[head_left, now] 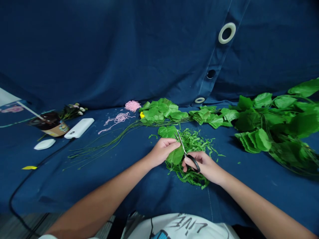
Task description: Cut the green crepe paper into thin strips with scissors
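Observation:
Between the thumb and fingers of my left hand (163,151) is a green leaf (175,156), held over a heap of green shreds (196,141). My right hand (201,164) grips black-handled scissors (182,144). Their blades point up and away, parted a little, close to my left fingertips and beside the leaf's edge. Another green leaf (166,131) lies just beyond my left hand. Behind it is a pile of green leaves (160,111) with thin green stems (117,137) stretching left.
Leafy vines (281,119) spread over the right side of the blue cloth (119,186). Pink threads (132,106) lie at the back. On the left are a cup (53,124) with a stick, a white device (79,128) with a black cable (22,182), and a small white case (45,144).

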`<state>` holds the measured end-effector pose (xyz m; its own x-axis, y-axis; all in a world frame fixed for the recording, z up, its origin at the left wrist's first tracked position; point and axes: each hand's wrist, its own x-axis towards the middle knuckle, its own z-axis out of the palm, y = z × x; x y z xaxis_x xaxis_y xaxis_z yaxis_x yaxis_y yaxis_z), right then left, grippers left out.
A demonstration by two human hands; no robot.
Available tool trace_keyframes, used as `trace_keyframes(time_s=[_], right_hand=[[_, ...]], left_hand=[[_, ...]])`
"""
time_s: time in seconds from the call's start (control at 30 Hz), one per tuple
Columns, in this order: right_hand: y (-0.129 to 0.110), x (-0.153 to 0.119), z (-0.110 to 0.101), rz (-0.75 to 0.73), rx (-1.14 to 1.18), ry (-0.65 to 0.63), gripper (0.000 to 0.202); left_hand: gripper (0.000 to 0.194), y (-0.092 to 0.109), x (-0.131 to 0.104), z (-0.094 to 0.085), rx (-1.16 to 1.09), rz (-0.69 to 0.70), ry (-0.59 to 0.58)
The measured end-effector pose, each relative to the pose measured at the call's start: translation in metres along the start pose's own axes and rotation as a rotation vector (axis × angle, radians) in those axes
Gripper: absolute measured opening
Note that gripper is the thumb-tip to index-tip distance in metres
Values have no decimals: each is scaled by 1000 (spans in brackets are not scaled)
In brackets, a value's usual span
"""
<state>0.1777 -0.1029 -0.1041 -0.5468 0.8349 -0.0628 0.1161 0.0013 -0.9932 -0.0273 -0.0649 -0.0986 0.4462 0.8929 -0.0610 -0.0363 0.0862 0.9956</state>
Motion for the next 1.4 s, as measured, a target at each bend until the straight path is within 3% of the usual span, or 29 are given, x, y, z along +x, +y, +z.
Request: trace_keyframes(time_s=[0.2, 0.33, 0.63, 0.9, 1.4], right_hand=[[-1, -1, 0, -15, -12, 3, 42], [6, 1, 0, 4, 19, 76, 40], [6, 4, -1, 29, 30, 95, 44], [3, 2, 0, 22, 30, 14, 47], [3, 0, 1, 0, -30, 6, 45]], left_hand=[[37, 1, 1, -1, 12, -26, -44], [36, 2, 0, -1, 14, -30, -42], [27, -2, 4, -2, -49, 4, 172], [34, -1, 2, -2, 24, 5, 55], [37, 1, 0, 0, 140, 50, 0]])
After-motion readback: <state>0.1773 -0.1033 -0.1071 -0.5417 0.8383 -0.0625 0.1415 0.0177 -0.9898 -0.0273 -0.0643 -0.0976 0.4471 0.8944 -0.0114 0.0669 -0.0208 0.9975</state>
